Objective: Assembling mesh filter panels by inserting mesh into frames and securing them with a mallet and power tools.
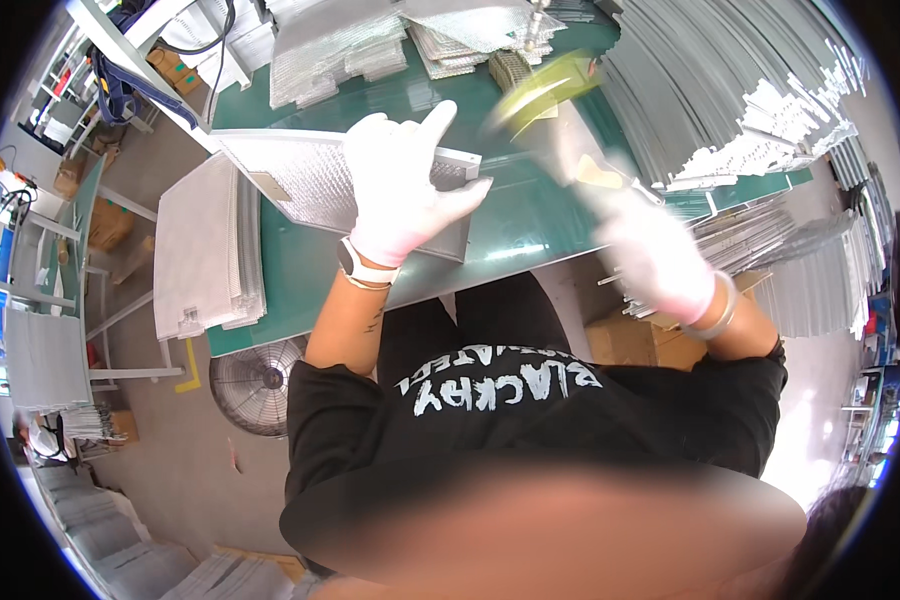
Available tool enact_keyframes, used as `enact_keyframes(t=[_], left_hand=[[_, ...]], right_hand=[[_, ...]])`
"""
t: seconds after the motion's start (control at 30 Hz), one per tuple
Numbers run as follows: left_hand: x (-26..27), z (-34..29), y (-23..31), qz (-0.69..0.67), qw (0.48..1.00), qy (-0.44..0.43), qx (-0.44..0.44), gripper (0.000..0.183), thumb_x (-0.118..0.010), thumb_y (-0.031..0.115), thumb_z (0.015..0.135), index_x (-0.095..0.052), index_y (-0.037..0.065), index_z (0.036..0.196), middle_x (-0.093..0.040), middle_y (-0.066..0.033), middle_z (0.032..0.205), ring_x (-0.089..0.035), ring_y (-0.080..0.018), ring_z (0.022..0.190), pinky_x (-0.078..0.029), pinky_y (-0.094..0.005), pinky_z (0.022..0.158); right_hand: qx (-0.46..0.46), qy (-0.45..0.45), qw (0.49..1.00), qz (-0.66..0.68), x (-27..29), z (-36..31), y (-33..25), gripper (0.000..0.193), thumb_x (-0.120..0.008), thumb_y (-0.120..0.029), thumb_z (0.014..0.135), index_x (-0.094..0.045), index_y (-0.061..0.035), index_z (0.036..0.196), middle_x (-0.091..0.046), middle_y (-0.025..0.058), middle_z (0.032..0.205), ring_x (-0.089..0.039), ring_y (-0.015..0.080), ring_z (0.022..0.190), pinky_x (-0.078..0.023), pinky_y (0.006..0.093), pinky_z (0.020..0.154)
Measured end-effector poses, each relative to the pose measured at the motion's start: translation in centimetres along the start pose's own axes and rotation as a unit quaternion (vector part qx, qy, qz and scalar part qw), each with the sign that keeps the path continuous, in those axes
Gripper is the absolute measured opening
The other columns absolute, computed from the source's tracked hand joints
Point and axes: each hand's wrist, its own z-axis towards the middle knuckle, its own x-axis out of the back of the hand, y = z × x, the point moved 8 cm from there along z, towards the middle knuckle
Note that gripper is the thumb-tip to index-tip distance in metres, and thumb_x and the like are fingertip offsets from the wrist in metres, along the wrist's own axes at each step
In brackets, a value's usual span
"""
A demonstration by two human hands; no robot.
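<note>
My left hand [395, 190], in a white glove, grips a framed mesh panel [305, 180] that stands tilted on the green table [515, 215]. Its thumb and forefinger point out to the right along the panel's pale metal frame. My right hand [655, 255], also gloved and smeared by motion, is closed round the handle of a mallet [550, 95]. The mallet's yellow-green head is blurred and hangs over the table, to the right of the panel and apart from it.
A stack of flat mesh sheets [205, 245] lies at the table's left edge. More mesh sheets [335, 45] are piled at the back. Long metal strips [695, 95] cover the right side. A floor fan [265, 385] stands below the table, and a cardboard box [650, 342] sits under its right.
</note>
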Motion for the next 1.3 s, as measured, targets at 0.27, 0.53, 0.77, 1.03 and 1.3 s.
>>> enact_keyframes(t=[0.27,0.53,0.77,1.03,1.3], left_hand=[[1.2,-2.2,-0.8,0.004,0.999,-0.018,-0.036,0.037,-0.080,0.032,0.067,-0.067,0.008,0.092,-0.057,-0.0060,0.080,-0.053,-0.0271,0.085,-0.038,-0.0456,0.095],[8.9,-6.8,-7.1,-0.686,0.673,0.276,0.011,0.074,-0.022,0.058,0.102,-0.059,0.006,0.063,-0.062,-0.0080,0.075,-0.051,-0.0259,0.091,-0.033,-0.0484,0.094],[8.3,-7.0,-5.0,-0.729,0.628,0.273,0.013,0.074,-0.024,0.059,0.101,-0.060,0.006,0.064,-0.062,-0.0095,0.075,-0.050,-0.0262,0.091,-0.033,-0.0484,0.095],[5.7,-6.0,-4.6,-0.848,0.480,0.226,0.006,0.073,-0.025,0.060,0.100,-0.060,0.006,0.066,-0.062,-0.0113,0.075,-0.050,-0.0265,0.091,-0.033,-0.0484,0.096],[9.1,-12.0,-10.5,-0.010,0.973,0.056,0.224,0.050,-0.063,0.015,0.085,-0.052,-0.004,0.130,-0.055,-0.0206,0.130,-0.048,-0.0343,0.127,-0.034,-0.0418,0.110]], right_hand=[[-0.227,-0.136,0.941,0.208,-7.0,-3.6,4.1,0.056,-0.054,-0.004,0.087,-0.047,-0.0057,0.142,-0.065,0.0236,0.101,-0.063,0.0367,0.091,-0.049,0.0407,0.084],[-0.256,-0.051,0.960,0.099,-17.1,-9.7,11.9,0.052,-0.061,-0.005,0.082,-0.050,0.0003,0.132,-0.056,0.0218,0.110,-0.055,0.0386,0.105,-0.044,0.0414,0.095],[-0.377,0.104,0.577,0.717,-20.3,-11.7,13.6,0.054,-0.045,-0.013,0.094,-0.034,0.0070,0.143,-0.048,0.0169,0.138,-0.052,0.0259,0.124,-0.043,0.0357,0.103],[-0.363,0.031,0.800,0.477,-15.6,-10.4,12.1,0.046,-0.046,-0.003,0.090,-0.047,0.0057,0.135,-0.061,0.0090,0.120,-0.056,0.0160,0.110,-0.043,0.0289,0.098],[-0.331,0.317,0.838,0.296,4.6,-17.9,10.2,0.029,-0.058,-0.004,0.092,-0.055,-0.0006,0.120,-0.059,-0.0006,0.102,-0.052,0.0076,0.092,-0.042,0.0218,0.086]])
